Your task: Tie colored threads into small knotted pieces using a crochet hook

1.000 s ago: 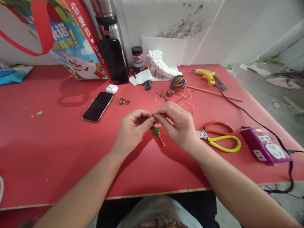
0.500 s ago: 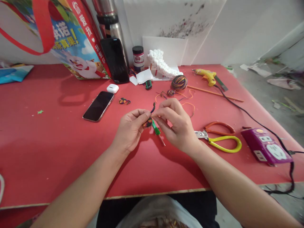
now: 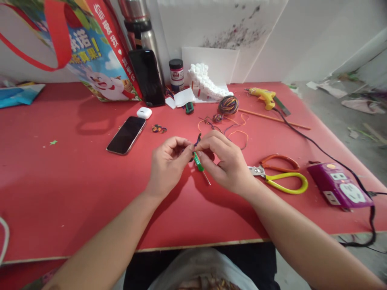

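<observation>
Over the middle of the red table (image 3: 60, 181), my left hand (image 3: 168, 166) and my right hand (image 3: 224, 161) meet fingertip to fingertip. Both pinch a small multicoloured cord piece (image 3: 197, 141), mostly hidden between the fingers. A small green-handled screwdriver (image 3: 200, 166) lies on the table just below the fingertips, touching neither hand that I can tell. Loose strands of coloured cord (image 3: 234, 127) trail behind my right hand toward a multicoloured cord ball (image 3: 227, 104).
Yellow and orange scissors (image 3: 279, 175) lie right of my right hand, then a purple power strip (image 3: 340, 185) with black cable. A phone (image 3: 126, 135), earbud case (image 3: 144, 112), small cord knot (image 3: 158, 129), yellow glue gun (image 3: 262, 96), wooden stick, jar and printed bag (image 3: 90, 52) stand farther back.
My hands rose slightly with the cord piece showing between them, then came back down and closer together, so that the cord is now mostly covered by the fingertips.
</observation>
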### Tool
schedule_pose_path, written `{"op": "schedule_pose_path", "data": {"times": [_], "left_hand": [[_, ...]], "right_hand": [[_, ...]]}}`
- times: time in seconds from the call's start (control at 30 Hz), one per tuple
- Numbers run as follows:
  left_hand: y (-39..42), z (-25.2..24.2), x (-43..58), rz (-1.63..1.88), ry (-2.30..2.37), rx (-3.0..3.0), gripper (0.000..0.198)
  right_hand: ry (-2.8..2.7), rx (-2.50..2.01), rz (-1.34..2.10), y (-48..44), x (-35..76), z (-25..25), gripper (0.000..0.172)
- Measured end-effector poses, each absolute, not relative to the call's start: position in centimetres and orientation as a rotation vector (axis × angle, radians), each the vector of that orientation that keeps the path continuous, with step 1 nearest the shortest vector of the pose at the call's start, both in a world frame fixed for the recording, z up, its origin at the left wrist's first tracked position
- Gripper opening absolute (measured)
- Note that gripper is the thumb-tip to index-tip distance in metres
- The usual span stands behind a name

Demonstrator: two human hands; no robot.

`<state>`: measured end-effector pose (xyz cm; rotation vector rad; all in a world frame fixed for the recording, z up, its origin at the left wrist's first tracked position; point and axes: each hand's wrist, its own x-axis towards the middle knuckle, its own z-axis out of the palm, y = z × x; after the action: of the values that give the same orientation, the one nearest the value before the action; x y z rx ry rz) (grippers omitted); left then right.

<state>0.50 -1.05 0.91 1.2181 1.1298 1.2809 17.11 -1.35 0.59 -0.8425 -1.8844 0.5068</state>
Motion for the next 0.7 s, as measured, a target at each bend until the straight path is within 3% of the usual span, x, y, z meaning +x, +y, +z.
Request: {"op": "schedule_pose_path", "data": {"times": [0.4, 0.57, 0.7], "left_hand": [[-0.53, 0.84, 0.0, 1.088, 1.138, 1.743, 0.014], [-0.6, 0.48, 0.27, 0.977, 1.132, 1.617, 0.005], [-0.53, 0.69, 0.35, 1.02, 1.085, 1.348, 0.014]], "right_hand": [[-2.022, -0.78, 0.437, -1.24, 17.39, 0.86, 0.013], [-1.936, -0.804, 0.457, -0.62, 17.79, 0.86, 0.012], [-1.694, -0.933, 0.428, -0.59, 17.85, 1.27, 0.011]]}}
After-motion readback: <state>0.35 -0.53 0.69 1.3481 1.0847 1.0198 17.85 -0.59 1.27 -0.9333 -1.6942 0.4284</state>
